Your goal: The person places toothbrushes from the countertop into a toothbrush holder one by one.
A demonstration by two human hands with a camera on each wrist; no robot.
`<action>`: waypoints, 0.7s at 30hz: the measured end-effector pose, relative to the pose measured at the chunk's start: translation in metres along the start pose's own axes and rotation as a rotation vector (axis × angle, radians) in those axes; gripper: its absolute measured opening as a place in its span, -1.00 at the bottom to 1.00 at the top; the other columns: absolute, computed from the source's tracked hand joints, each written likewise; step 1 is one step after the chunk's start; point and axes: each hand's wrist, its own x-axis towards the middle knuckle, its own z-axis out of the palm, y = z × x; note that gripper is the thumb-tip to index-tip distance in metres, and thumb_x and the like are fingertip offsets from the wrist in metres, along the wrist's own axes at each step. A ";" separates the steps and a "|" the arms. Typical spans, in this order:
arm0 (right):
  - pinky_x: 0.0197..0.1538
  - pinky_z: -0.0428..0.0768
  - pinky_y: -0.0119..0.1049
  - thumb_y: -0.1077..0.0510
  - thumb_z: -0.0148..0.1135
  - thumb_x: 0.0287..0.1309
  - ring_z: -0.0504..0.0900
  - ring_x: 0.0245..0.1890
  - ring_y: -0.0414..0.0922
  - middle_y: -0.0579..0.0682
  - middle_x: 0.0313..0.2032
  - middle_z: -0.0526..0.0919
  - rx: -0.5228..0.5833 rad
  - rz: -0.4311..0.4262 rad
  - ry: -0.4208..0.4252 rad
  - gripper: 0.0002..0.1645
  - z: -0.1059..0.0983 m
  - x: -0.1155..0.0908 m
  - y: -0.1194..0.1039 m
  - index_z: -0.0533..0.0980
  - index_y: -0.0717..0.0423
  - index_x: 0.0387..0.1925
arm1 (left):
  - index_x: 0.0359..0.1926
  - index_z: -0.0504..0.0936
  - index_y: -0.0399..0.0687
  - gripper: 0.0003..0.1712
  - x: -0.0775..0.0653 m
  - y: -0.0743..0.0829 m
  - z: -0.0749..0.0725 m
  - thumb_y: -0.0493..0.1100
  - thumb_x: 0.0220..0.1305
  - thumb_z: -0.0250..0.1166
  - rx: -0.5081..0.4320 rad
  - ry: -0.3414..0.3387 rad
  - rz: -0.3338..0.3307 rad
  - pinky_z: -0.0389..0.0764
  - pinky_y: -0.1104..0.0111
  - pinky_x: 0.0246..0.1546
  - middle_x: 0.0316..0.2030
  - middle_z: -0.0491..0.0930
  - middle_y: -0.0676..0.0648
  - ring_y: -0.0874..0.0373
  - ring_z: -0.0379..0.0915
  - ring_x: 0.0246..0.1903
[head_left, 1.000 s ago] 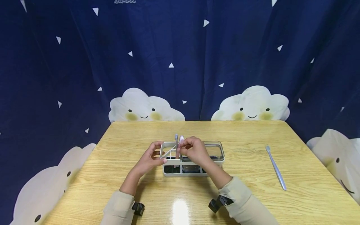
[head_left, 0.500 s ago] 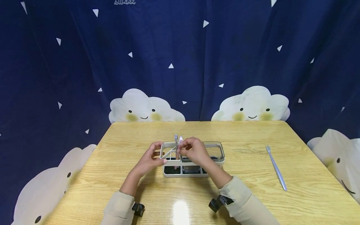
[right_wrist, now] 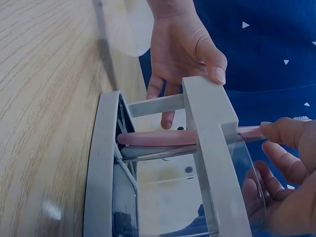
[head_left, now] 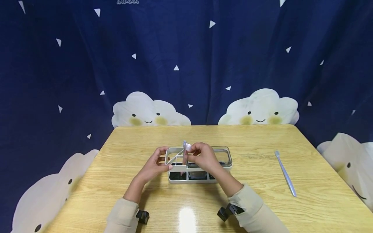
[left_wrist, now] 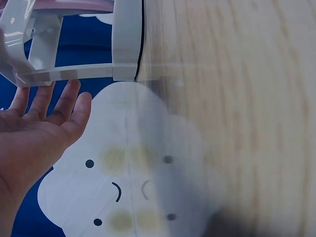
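A two-tier white toothbrush holder (head_left: 177, 168) stands on the table. My left hand (head_left: 154, 164) grips its left end, thumb on the front of the upper rail and fingers at the back. Between thumb and fingertips my right hand (head_left: 202, 157) pinches a pink toothbrush (right_wrist: 158, 138) just below its head. That brush passes through the upper tier, its handle end down at the lower tier in the right wrist view. Beside it a grey-blue toothbrush (right_wrist: 163, 151) stands in the same part of the holder. My right fingers partly hide the pink head in the head view.
A clear cup (head_left: 228, 158) sits in the holder's right section, partly behind my right hand. Another blue toothbrush (head_left: 285, 174) lies on the wooden table (head_left: 250, 136) at the right. A dark blue curtain (head_left: 163, 48) hangs behind the table.
The pink toothbrush has sunk slightly in the holder, held by my right hand. The two brush heads now stand closer together. My left hand has kept its grip on the holder.
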 end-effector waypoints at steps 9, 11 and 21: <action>-0.35 0.52 -0.28 0.26 0.43 -0.10 0.50 -0.38 -0.10 0.08 -0.32 0.59 0.005 -0.006 -0.034 -0.82 -0.008 -0.003 0.002 0.58 0.23 -0.42 | 0.31 0.12 -0.27 -0.18 -0.008 0.022 0.004 -0.40 0.07 0.34 0.029 -0.005 -0.019 0.39 0.14 0.04 0.20 0.17 -0.40 -0.31 0.19 0.12; -0.33 0.53 -0.27 0.25 0.42 -0.10 0.50 -0.37 -0.09 0.08 -0.31 0.59 0.011 -0.015 -0.038 -0.81 -0.011 -0.004 0.002 0.59 0.22 -0.39 | 0.31 0.13 -0.27 -0.19 -0.008 0.022 0.004 -0.40 0.07 0.33 0.030 -0.004 -0.018 0.40 0.14 0.03 0.20 0.17 -0.40 -0.31 0.19 0.12; -0.42 0.54 -0.29 0.27 0.36 -0.01 0.54 -0.37 -0.05 0.08 -0.28 0.58 0.075 -0.081 -0.043 -0.78 -0.031 -0.010 0.003 0.59 0.23 -0.26 | 0.30 0.13 -0.26 -0.19 -0.009 0.021 0.005 -0.41 0.07 0.33 0.023 -0.005 -0.010 0.39 0.12 0.04 0.20 0.18 -0.41 -0.31 0.19 0.12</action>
